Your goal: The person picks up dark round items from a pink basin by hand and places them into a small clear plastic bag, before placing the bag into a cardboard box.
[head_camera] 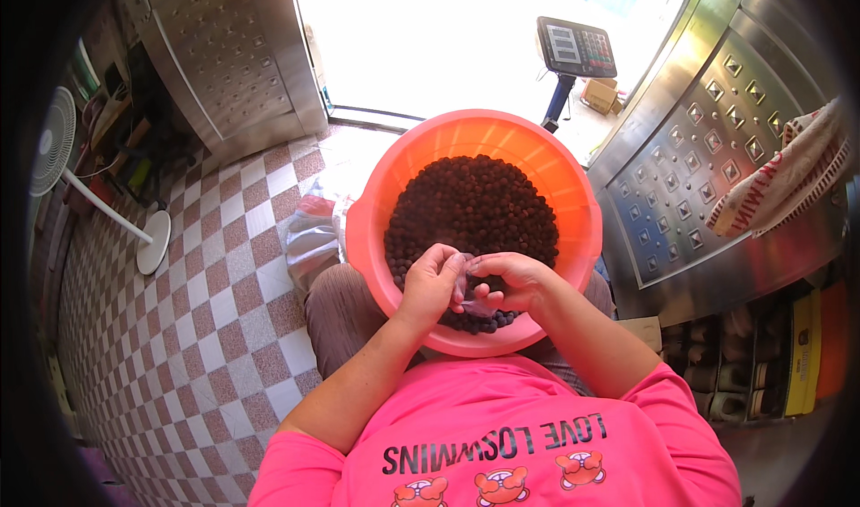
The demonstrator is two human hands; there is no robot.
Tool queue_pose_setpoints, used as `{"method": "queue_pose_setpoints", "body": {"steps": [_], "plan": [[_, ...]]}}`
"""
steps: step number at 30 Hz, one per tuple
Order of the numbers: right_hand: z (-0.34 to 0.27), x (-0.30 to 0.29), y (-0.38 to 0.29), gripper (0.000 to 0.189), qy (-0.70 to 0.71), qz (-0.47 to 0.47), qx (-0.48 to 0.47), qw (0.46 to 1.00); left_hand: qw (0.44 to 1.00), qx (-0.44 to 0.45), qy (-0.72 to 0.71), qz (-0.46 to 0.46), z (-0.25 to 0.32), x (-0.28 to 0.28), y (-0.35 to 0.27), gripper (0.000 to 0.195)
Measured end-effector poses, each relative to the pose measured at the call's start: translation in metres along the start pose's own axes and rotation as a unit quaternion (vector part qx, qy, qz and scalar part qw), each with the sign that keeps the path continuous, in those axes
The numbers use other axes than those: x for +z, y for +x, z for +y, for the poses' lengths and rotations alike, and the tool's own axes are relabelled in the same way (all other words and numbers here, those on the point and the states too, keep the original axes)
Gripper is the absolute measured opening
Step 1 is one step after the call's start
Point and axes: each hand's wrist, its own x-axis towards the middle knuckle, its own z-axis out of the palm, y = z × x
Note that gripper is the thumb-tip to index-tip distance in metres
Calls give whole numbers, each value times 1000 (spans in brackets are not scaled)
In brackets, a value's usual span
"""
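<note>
A large orange-pink plastic basin (584, 205) rests on my lap, holding a heap of small dark round fruits (470, 198). Above its near side, my left hand (435, 280) pinches a thin, clear plastic film or bag (478, 305) between thumb and fingers. Close beside it, my right hand (514, 282) has its fingertips on the same plastic, with its lower fingers curled. The plastic hangs over the fruits near the basin's near rim. Whether anything is inside it cannot be told.
White plastic bags (312, 235) stand left of the basin on the checkered floor (228, 305). A scale's display head (578, 47) rises beyond it at the doorway. At right are a metal door (678, 171) with a hanging towel (783, 171) and a shoe rack (732, 366). A white fan (153, 241) stands left.
</note>
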Motion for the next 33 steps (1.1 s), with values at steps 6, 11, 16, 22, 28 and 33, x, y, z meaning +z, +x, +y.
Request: {"method": "queue_pose_setpoints", "body": {"steps": [6,11,16,22,28,33], "plan": [[9,5,1,31,40,52,-94,993,1000,8,9,-4,-1,-1,-2,12],[8,11,-10,49,-45,112,-124,985,1000,-3,-16,7,-3,-1,-1,11],[9,19,-22,38,-190,138,-181,955,999,-22,-25,17,-1,-1,0,11],[-14,-15,-21,17,-438,297,-254,810,998,-33,-43,38,-1,-2,2,11],[18,-22,-22,35,-778,291,-162,532,997,-29,-62,43,-2,-2,1,12],[23,-16,-19,47,-760,266,-141,575,996,-28,-58,54,-1,-1,-1,12]]}}
